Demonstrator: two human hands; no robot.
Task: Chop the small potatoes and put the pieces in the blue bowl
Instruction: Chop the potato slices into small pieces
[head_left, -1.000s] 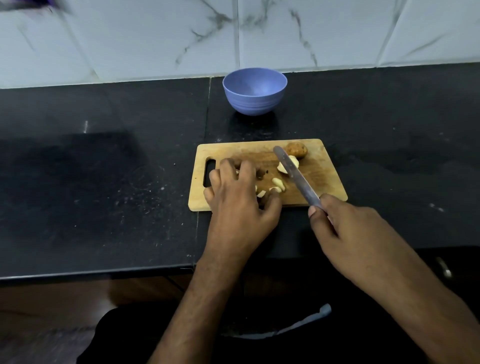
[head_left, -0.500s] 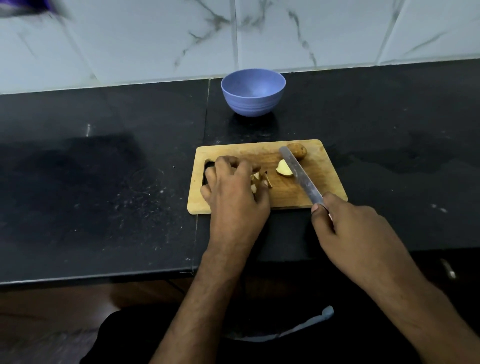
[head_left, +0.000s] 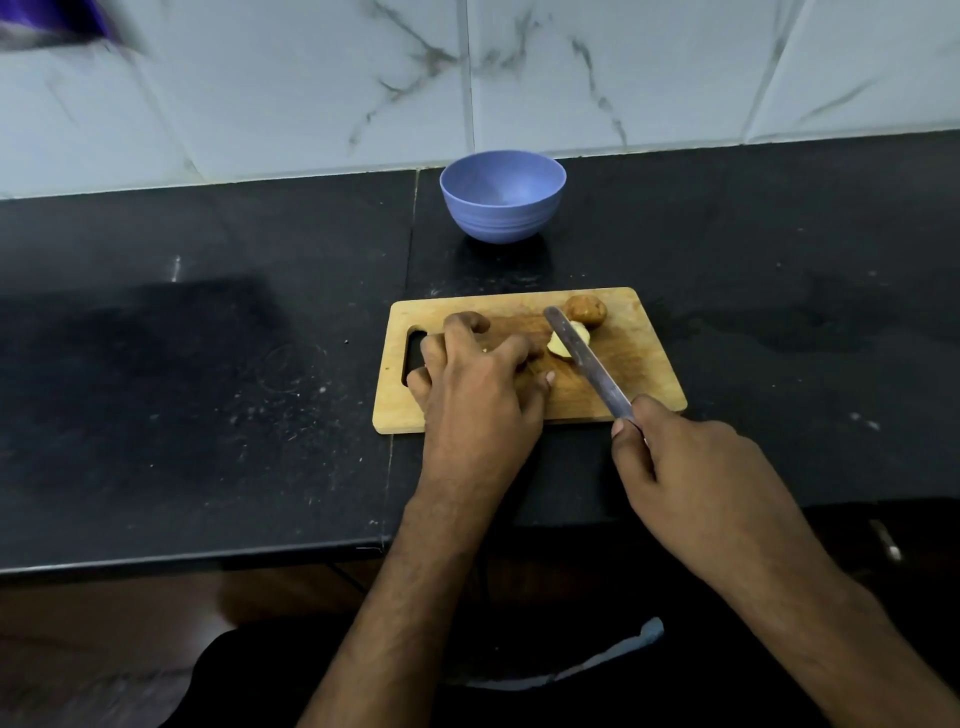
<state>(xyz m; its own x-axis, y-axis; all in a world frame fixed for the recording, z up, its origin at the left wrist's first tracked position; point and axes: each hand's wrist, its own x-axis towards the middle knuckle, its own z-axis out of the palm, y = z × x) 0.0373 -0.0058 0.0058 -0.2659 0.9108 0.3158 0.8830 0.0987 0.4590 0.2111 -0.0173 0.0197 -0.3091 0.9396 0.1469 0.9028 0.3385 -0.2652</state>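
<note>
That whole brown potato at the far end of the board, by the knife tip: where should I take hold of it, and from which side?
Pinch the whole potato across its rounded flanks from above, coming in from the far right corner of the cutting board. The knife and a cut piece crowd its near left side, while the far and right sides look free. It is small and rounded, so fingertips should do.

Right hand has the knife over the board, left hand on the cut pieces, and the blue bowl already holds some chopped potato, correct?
Not quite: the head view shows the blue bowl with no potato in it. The rest stands: right hand holds the knife, left hand on the board.
</note>
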